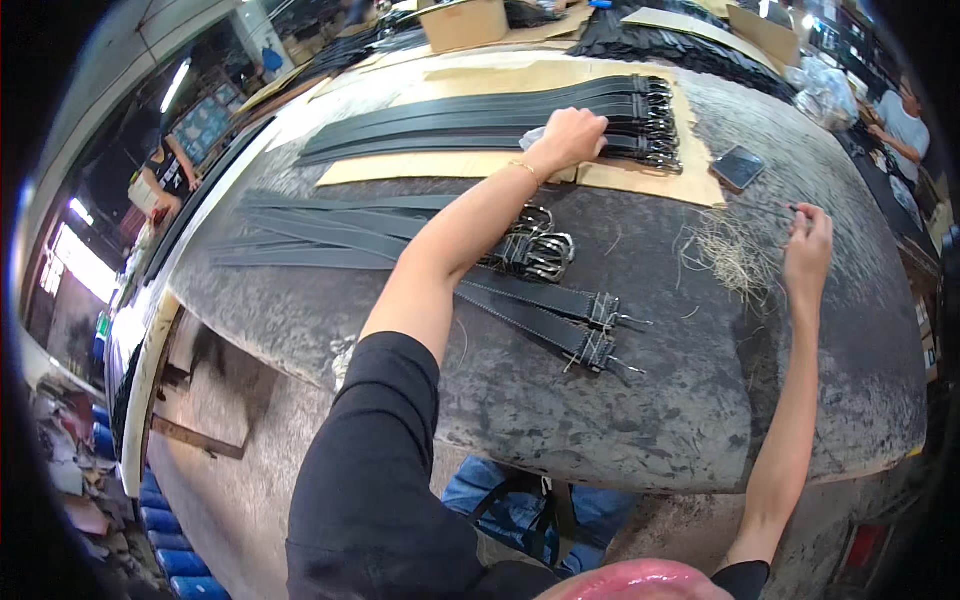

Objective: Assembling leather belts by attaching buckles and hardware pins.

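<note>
My left hand (572,138) is closed over a row of black belts (450,118), with a crumpled whitish scrap (533,137) poking out beside the fist. Those belts lie side by side on a cardboard sheet (420,168), their metal buckles (660,125) lined up at the right end. At the right, my right hand (808,245) pinches a thin dark stick-like piece (785,207) above the table. Just left of that hand spreads a tangle of pale threads (735,255). Nearer me lie a looser bunch of belts (340,232) and two separate belts (545,318) with buckles pointing right.
A dark phone (738,167) rests right of the cardboard. Cartons (465,25), heaps of black strips (670,50) and a clear plastic bag (825,95) fill the table's far side. One person (168,175) is at the far left, another (900,130) at the far right.
</note>
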A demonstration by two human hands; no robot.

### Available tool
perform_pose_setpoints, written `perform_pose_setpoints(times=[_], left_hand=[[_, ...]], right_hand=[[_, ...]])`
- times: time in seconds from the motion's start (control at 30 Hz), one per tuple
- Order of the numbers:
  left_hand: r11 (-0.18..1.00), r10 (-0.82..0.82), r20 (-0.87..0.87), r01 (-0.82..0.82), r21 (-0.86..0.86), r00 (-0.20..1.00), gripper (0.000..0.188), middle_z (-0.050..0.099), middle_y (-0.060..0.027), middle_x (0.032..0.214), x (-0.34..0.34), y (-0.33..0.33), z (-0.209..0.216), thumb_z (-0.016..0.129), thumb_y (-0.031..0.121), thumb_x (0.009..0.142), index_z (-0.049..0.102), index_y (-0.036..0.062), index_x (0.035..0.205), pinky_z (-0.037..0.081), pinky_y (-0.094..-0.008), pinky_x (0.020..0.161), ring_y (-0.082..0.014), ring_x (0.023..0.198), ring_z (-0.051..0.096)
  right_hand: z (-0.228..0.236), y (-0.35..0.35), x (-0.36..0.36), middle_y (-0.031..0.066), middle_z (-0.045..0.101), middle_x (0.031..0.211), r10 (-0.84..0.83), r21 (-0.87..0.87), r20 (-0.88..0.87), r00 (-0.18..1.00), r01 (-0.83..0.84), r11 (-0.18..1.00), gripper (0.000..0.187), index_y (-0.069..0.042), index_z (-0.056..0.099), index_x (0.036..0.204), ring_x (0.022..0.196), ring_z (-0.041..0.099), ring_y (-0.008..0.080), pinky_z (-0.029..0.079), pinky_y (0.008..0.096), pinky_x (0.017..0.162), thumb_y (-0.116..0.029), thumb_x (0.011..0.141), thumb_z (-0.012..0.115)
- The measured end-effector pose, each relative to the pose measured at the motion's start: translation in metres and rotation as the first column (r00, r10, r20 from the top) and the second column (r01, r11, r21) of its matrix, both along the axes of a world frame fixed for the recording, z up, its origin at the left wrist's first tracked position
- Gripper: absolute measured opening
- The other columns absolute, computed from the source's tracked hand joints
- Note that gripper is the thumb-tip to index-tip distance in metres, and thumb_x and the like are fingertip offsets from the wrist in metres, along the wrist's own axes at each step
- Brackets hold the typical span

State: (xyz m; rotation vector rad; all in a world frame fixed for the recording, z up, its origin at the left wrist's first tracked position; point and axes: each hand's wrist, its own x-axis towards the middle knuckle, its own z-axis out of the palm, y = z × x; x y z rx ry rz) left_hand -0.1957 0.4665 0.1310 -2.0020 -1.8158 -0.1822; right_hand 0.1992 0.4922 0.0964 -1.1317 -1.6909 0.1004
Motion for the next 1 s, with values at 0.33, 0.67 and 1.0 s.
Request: perform_pose_setpoints(times=[0.33, 0.67, 1.0], left_hand=[[0.787, 0.553, -0.048, -0.540, -0.299, 0.832, 0.031, 0.068, -0.0142, 0.117, -0.115, -0.054, -0.012, 0.058, 0.021, 0.084, 0.072, 0.0124, 0.110, 0.054, -0.0395, 0.087, -0.0295, 0.110, 0.065], [0.759, 0.629, 0.061, -0.595, -0.263, 0.775, 0.030, 0.069, -0.0185, 0.110, -0.191, -0.101, -0.017, 0.055, 0.021, 0.082, 0.073, 0.0064, 0.101, 0.055, -0.0436, 0.086, -0.0345, 0.104, 0.067], [0.871, 0.480, 0.073, -0.466, -0.157, 0.874, 0.027, 0.069, -0.0234, 0.102, -0.243, -0.113, -0.024, 0.056, 0.014, 0.079, 0.070, 0.0019, 0.098, 0.054, -0.0482, 0.082, -0.0395, 0.099, 0.066]], right_hand=[[0.006, -0.003, -0.013, 0.0109, 0.060, 0.102, 0.018, -0.108, -0.019, 1.000, -0.020, 0.994, 0.020, 0.000, 0.060, 0.107, 0.085, 0.059, 0.0220, 0.047, 0.0357, 0.078, -0.015, 0.100, 0.050], [0.006, -0.008, -0.011, 0.0027, 0.057, 0.091, 0.038, -0.162, -0.010, 0.999, -0.039, 0.986, 0.018, -0.004, 0.059, 0.109, 0.075, 0.054, 0.0098, 0.047, 0.0259, 0.062, -0.017, 0.101, 0.049], [0.022, -0.022, 0.000, 0.0044, 0.069, 0.091, 0.045, -0.104, 0.011, 0.999, -0.044, 0.994, 0.022, -0.004, 0.068, 0.109, 0.073, 0.062, 0.0085, 0.050, 0.0250, 0.061, -0.020, 0.097, 0.058]])
